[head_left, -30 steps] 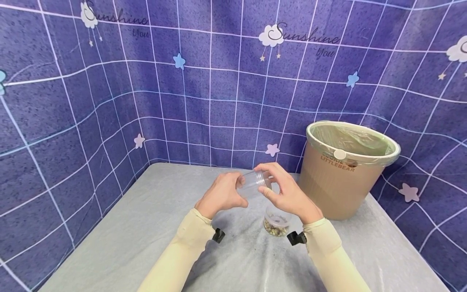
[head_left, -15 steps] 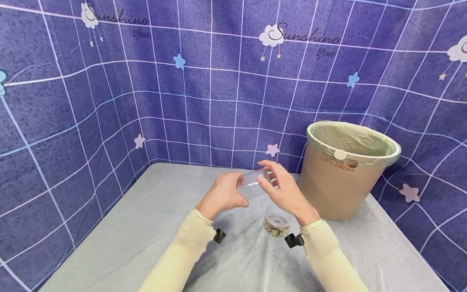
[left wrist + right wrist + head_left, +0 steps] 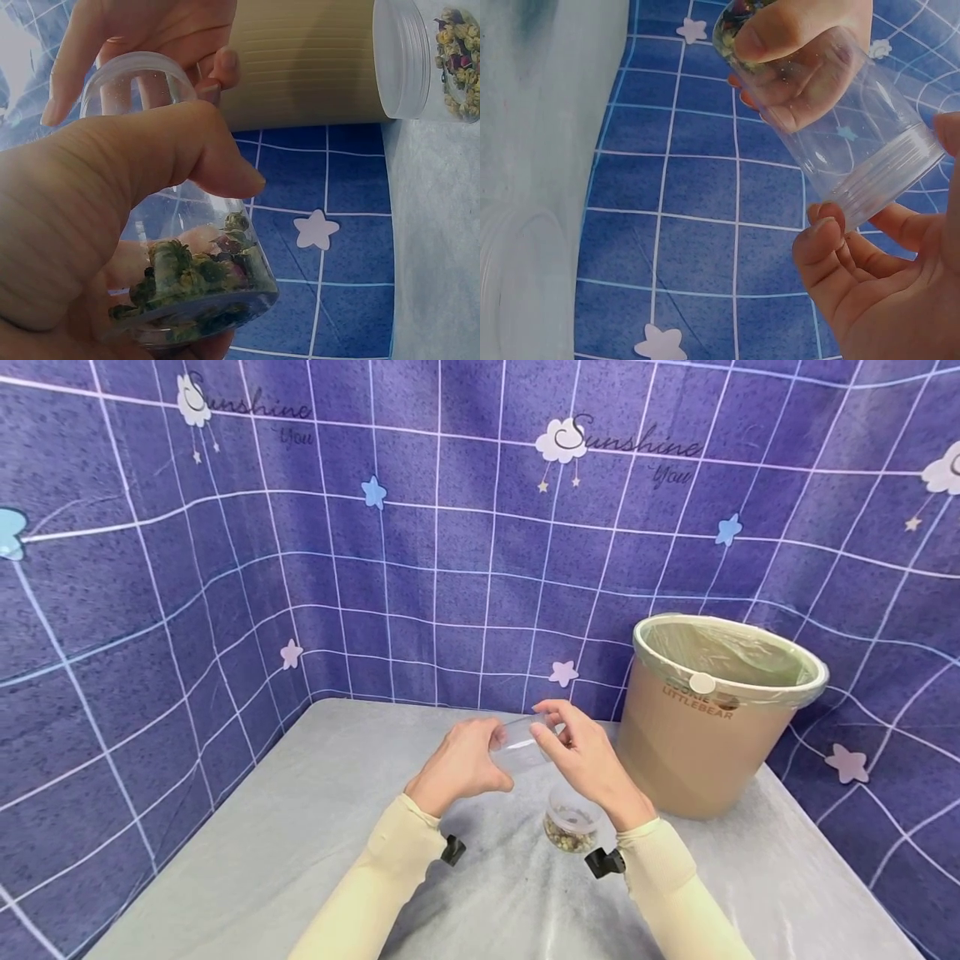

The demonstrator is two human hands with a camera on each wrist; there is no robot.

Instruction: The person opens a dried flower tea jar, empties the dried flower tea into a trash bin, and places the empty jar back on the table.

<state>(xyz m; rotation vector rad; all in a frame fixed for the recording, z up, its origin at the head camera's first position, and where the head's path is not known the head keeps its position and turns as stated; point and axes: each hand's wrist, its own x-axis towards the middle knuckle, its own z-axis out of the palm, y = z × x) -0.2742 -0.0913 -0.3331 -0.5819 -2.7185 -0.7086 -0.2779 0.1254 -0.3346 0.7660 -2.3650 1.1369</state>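
Observation:
My left hand (image 3: pixel 461 760) holds a clear plastic jar (image 3: pixel 517 745) tilted above the table, its thumb and fingers curled round the body. Dried flower buds (image 3: pixel 191 274), yellow-green with some dark red, are gathered at the jar's base in the left wrist view. At the other end, my right hand (image 3: pixel 588 756) has thumb and fingertips at opposite sides of the ridged rim (image 3: pixel 889 180). Whether that ridged part is a lid or the bare neck I cannot tell. Below the right hand, a second clear jar (image 3: pixel 570 833) with similar buds stands on the table.
A beige bin (image 3: pixel 697 752) with a green liner bag (image 3: pixel 727 647) stands at the right, behind the right hand. The grey cloth-covered table (image 3: pixel 330 810) reaches back to a blue grid-patterned curtain (image 3: pixel 420 568) hanging along the back and sides.
My right hand has shifted its grip on the rim, its thumb moving up along the jar's near side. The left hand keeps its hold. The head view has tipped slightly upward.

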